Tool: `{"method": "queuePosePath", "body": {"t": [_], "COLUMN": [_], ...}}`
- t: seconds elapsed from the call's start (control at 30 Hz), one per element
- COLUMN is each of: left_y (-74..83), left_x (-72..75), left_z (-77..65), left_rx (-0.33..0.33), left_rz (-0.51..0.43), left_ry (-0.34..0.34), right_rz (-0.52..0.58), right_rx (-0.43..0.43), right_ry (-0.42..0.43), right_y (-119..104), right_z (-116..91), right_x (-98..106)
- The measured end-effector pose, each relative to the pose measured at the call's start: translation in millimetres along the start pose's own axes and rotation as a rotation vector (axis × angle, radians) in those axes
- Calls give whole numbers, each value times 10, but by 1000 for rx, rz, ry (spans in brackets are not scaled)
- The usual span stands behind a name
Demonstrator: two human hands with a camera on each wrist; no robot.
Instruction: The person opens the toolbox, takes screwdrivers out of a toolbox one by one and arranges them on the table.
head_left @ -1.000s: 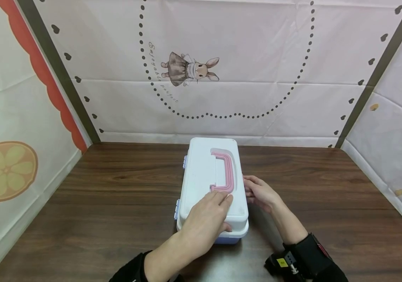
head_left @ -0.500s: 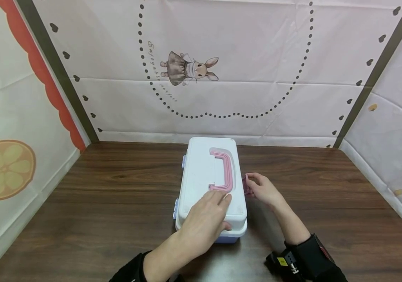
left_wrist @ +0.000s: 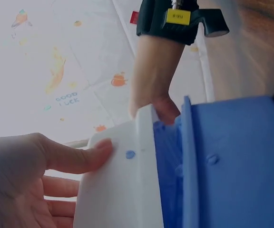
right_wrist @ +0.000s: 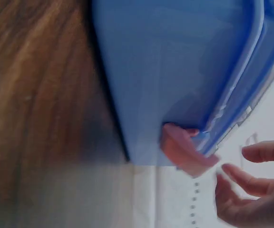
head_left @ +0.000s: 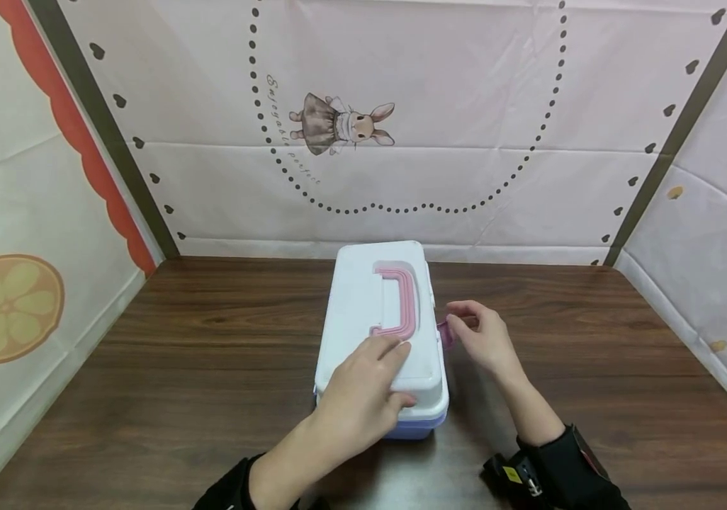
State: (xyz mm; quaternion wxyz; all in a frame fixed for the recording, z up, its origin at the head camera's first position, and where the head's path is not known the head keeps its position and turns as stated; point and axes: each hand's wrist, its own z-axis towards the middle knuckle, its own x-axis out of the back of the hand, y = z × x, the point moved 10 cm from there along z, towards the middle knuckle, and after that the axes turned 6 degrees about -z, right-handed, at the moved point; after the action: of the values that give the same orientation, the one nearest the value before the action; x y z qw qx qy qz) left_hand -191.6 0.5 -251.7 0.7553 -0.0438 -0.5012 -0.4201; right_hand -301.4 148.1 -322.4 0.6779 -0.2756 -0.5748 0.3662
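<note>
A storage box with a white lid and a blue base stands on the table. Its pink carrying handle lies folded flat in the lid. My left hand grips the lid's near end, thumb on the end face and fingers over the top. Between lid and base a gap shows in the left wrist view, so the lid is slightly raised. On the right side the pink latch sticks out, unhooked from the lid. My right hand hovers beside it, fingers loosely bent and holding nothing.
The brown wooden table extends to both sides of the box. A white printed cloth wall rises behind it, with further cloth walls left and right.
The pink latch has swung outward, and my right hand has let go of it. My left hand has tilted the lid up a little, shifting it slightly left.
</note>
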Motion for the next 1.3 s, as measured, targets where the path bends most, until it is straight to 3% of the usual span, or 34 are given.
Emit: {"method": "queuePosePath", "body": {"t": [0.07,0.23,0.37,0.6,0.83,0.93,1.07,1.2,1.3], "left_y": [-24,-74,-105,-118,-92,-12,213,408,450], "left_x": [64,179,238,266,294,347,384,297,240], "left_z": [-3,-27,-52,-64,-78,-97,-119,-120,-100], "left_rx": [17,41,48,39,34,1,-113,-215,-224], "left_rz": [-39,-76,-78,-93,-62,-40,14,155,283], "left_ry": [21,57,76,82,61,92,147,150,161], "right_rz": [27,180,205,197,403,510,591,558,477], "right_rx": [7,-82,-125,-59,-68,-90,-88,-74,-70], "right_ry": [3,-159,-220,-240,-339,-375,-412,-444,-458], "right_y": [-53,-77,-92,-200,-277,-321,-448,-607,-687], "right_z": [-19,-78,-130,-167,-188,-185,-155,-112,-91], "right_x": [20,-133,-194,-191,-294,-330,-356,-377,-381]}}
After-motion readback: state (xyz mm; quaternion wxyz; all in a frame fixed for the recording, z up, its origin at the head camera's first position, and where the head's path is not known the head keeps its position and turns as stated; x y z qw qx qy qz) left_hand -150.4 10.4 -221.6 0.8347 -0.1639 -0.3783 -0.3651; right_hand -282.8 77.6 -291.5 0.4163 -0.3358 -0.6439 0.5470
